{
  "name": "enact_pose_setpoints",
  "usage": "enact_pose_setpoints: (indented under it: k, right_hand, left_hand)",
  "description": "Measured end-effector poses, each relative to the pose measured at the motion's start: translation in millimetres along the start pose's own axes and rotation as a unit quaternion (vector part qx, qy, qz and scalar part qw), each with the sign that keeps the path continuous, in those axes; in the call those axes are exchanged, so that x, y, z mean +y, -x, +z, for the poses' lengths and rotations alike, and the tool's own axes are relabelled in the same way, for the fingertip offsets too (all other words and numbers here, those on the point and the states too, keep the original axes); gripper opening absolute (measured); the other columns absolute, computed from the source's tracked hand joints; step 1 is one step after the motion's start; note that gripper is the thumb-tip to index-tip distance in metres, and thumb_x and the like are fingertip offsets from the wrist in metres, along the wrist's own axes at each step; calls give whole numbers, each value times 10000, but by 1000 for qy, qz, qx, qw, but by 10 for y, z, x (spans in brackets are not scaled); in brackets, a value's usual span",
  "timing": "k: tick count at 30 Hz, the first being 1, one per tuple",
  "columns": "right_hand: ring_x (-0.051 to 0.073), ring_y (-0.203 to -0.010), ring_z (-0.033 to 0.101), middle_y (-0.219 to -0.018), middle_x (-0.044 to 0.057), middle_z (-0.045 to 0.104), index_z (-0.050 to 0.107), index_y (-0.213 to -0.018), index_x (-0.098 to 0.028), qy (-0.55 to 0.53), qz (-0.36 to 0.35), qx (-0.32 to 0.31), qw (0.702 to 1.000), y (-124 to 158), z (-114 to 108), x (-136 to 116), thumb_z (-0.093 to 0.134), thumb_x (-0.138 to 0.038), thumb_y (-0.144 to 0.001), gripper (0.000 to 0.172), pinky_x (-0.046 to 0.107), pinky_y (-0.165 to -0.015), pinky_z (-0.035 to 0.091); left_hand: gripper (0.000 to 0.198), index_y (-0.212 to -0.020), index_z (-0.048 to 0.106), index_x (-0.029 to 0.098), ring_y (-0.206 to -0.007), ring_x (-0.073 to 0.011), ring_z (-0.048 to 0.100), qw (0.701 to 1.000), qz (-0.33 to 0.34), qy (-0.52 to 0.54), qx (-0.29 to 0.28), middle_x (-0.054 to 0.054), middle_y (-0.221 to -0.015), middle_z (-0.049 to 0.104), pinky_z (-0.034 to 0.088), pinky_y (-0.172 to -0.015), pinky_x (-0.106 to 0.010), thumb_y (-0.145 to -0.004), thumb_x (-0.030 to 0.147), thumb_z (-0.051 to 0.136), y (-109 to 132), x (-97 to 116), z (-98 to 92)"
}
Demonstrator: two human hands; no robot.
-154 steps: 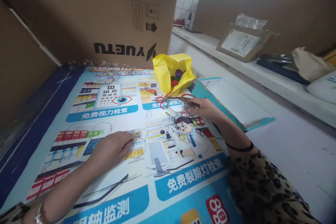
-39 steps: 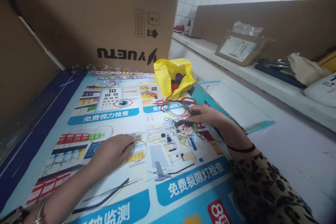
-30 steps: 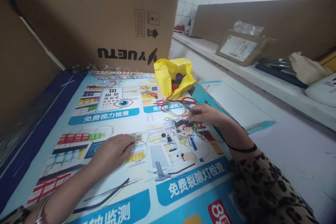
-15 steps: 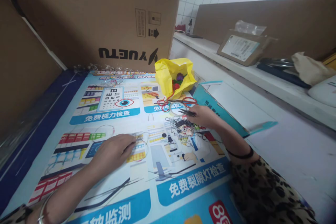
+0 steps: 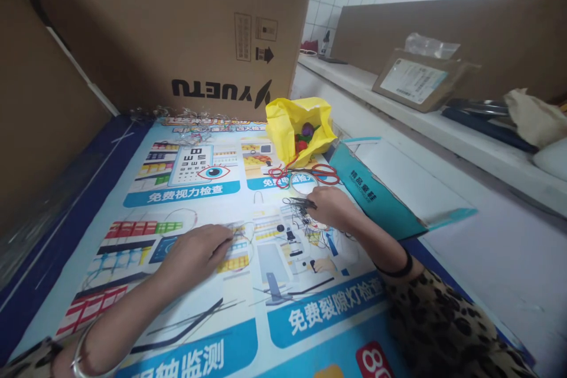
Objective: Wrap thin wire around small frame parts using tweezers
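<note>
My left hand [image 5: 199, 253] rests low over the printed sheet [image 5: 248, 313], fingertips pressed together on a thin wire loop [image 5: 251, 243] that curves out to their right. My right hand [image 5: 330, 207] is closed around a dark two-pronged tool [image 5: 305, 203], its tips pointing left; the grip hides the rest of it. Beneath and beside that tool lies a tangle of thin dark wire loops [image 5: 314, 235]. Just beyond my right hand are red-handled scissors [image 5: 326, 173], a pale ring [image 5: 303, 183] and red cord [image 5: 278, 175].
A yellow bag [image 5: 280, 130] holding small coloured balls [image 5: 307, 129] stands at the back. To its right leans a teal box flap [image 5: 376, 195]. A large cardboard box [image 5: 133, 29] walls off the back. Clear tangled pieces [image 5: 195, 121] lie along it. A shelf [image 5: 354, 77] carries a parcel [image 5: 411, 80].
My right hand has moved slightly left and down, bringing the dark tool's tips over the wire tangle. My left hand keeps its place on the sheet. The view has shifted slightly.
</note>
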State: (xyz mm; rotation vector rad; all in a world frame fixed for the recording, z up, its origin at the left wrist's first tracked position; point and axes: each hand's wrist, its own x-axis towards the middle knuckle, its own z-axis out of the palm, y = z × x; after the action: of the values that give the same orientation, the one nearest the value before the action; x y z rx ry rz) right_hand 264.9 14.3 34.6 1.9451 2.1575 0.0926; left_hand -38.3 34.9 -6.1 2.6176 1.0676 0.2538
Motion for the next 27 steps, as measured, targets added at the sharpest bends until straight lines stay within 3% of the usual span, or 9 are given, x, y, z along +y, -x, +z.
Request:
enact_pose_setpoints:
  k: [11,22,27]
  right_hand:
    - [241,-810,592,-867,148,646,651,-815,-115,50,-2,-5,999,-27,-24,-174,456,-157,-706,227,311,-679,401]
    - [242,-817,596,-876,152,652,650,-822,-122,66,-31,-36,997,-51,-16,-77,473,-169,-687,227,304,-664,407]
    - [177,-707,570,-795,97,651,634,-760,-148,-25,6,-1,1000,-19,-24,131,479,-279,-705,211,231,-543,339]
  left_hand:
    - [294,-909,595,217,-835,-190,573,999,-2,-32,-8,-44,-903,641,416,-701,-295,-876,313,320,3,29,-7]
    - [281,-904,605,212,-829,-186,572,1000,3,-17,-1,-44,-902,642,413,-703,-288,-862,290,339,-2,20,-6]
    - [281,-912,605,216,-841,-187,572,1000,-5,-19,-9,-42,-911,642,412,-715,-290,-859,293,340,0,18,-11]
